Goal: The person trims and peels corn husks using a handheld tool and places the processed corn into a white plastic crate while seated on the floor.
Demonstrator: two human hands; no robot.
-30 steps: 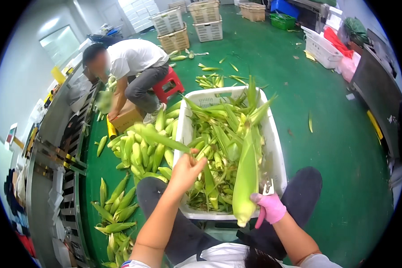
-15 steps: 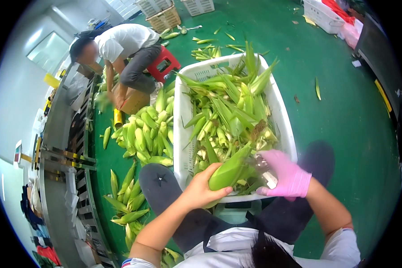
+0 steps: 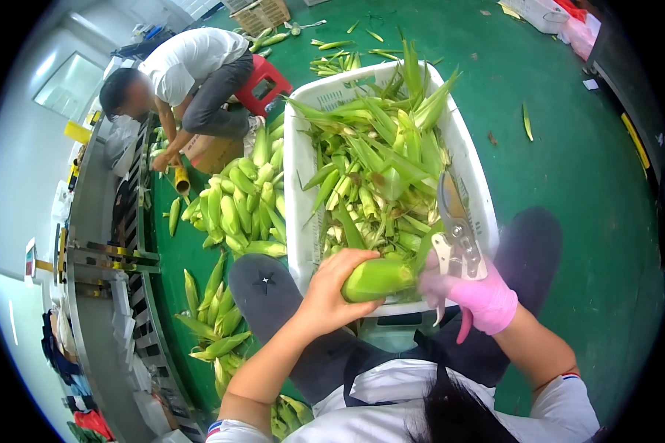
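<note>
1. Ear of corn lies nearly level, just over the crate's near rim. Left hand clamped around its body, thumb below, fingers over the top.
2. Change: half a second ago the ear slants up and away, shears low beside its far end. Now it is flatter, its end turned toward the right hand.
3. Right hand, pink-gloved, is closed on the shears; blades rise forward over the crate, off the ear. Its fingertips blur at the ear's end; pulling on the leaf strip or merely touching it, I can't be sure.
4. Reading: the blades being away suggests finger work on the husk, not a cut, at this instant.
5. Edges: white crate encloses loose husk leaves, heaped highest toward its far end. Shears stand near its right wall; sideways swing is tight there.
6. Left knee and right knee flank the crate's near end and limit low elbow movement.
7. Left of the crate: piled ears, close by; more ears beyond the left knee.
8. Widest room: rightward, over green floor past the right knee. Co-worker bends well apart, far left.
</note>
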